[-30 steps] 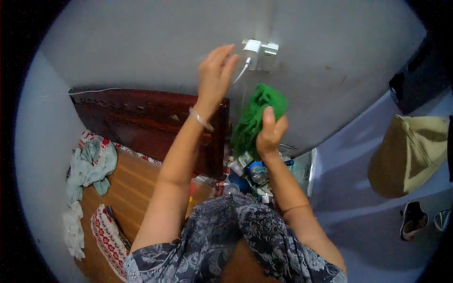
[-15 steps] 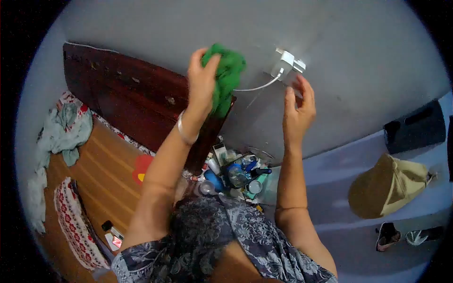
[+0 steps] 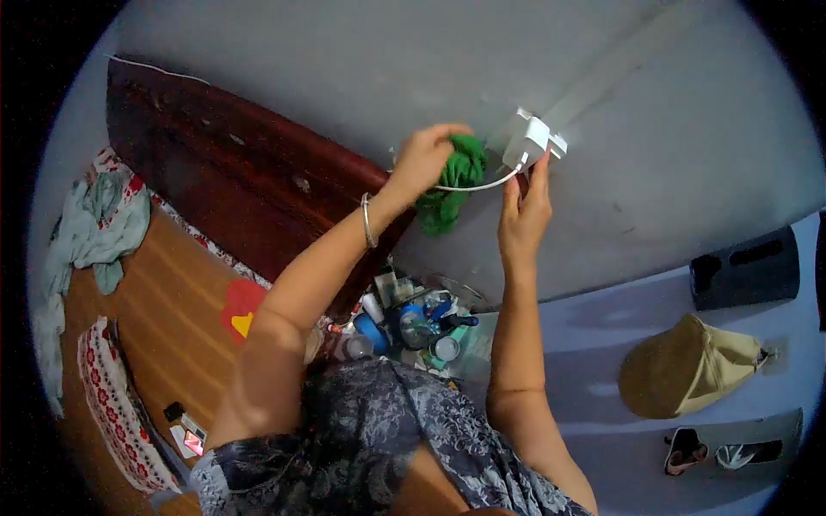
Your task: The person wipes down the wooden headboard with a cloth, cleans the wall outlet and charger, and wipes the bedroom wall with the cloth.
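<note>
My left hand (image 3: 423, 159), with a bangle at its wrist, grips a crumpled green cloth (image 3: 465, 168) in front of the grey wall. A white cable (image 3: 482, 187) runs past the cloth to a white charger (image 3: 535, 133) plugged in at the wall. My right hand (image 3: 527, 211) is raised just below the charger, its fingertips at the charger's lower edge. Thumb and forefinger of that hand are apart, and its palm side is partly hidden.
A dark red wooden headboard (image 3: 232, 163) stands left, behind a bed (image 3: 185, 292) with clothes and a patterned pillow (image 3: 116, 404). Bottles and jars (image 3: 413, 327) crowd a surface below my hands. A beige cap (image 3: 693, 370) hangs on the right wall.
The green cloth went from my right hand to my left, which then moved right towards the charger. My right hand rose to the charger's lower edge. The view has shifted.
</note>
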Tool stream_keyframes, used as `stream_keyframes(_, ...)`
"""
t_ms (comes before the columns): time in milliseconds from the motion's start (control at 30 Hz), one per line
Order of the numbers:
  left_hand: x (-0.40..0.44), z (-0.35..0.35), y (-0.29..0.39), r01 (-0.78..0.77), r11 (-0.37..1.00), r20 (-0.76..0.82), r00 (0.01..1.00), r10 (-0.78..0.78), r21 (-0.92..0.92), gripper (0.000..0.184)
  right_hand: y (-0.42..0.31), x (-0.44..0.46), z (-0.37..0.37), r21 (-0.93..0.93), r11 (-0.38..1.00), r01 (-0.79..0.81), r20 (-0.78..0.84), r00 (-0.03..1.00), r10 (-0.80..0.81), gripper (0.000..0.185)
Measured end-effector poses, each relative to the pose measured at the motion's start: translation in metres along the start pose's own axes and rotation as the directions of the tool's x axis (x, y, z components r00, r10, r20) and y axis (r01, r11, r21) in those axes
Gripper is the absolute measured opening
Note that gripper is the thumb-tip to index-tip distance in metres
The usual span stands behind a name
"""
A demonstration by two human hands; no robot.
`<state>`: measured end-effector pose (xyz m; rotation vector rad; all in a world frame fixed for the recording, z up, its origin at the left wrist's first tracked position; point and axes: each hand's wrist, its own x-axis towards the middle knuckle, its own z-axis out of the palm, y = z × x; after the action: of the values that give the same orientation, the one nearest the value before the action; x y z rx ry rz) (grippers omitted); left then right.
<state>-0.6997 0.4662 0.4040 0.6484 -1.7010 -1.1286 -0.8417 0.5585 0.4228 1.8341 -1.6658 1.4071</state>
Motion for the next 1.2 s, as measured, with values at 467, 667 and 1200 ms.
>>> stream_keyframes(467,0.080,0.018,0.043,-0.598,0.544,0.218,0.765,0.605,0.589,0.027,-0.001,-0.003,0.003,0.101,0.990,-0.101,0.030,0.995,0.098,0.059)
stream_keyframes(667,0.093,-0.019,0.049,-0.537,0.550,0.146,0.788,0.598,0.640,0.018,0.014,-0.005,0.000,0.078,0.983,-0.165,0.080,0.984,0.159,0.055)
stream_keyframes(1200,0.064,-0.021,0.105,-0.457,0.886,-0.183,0.867,0.464,0.083,0.028,-0.017,0.001,-0.048,0.266,0.942,-0.203,-0.134,0.960,0.244,0.048)
